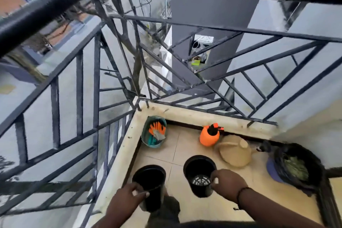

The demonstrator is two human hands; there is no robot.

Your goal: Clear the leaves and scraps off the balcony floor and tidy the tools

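Observation:
I hold two empty black plastic plant pots above the tiled balcony floor [187, 146]. My left hand [127, 197] grips the near rim of the left pot [149, 177]. My right hand [228, 183] grips the right rim of the right pot [198, 172], whose slotted bottom shows inside. A teal basket [148, 131] in the far corner holds orange gloves [157, 127] and teal-handled tools. A black bin bag [299, 181] at the right contains green leaves [296, 168].
An orange pressure sprayer [209, 136] stands by the far ledge, with a tan watering can [235, 152] beside it. The black metal railing [96, 98] runs along the left and far sides over a cream ledge [127, 135]. A blue object [272, 170] sits under the bag.

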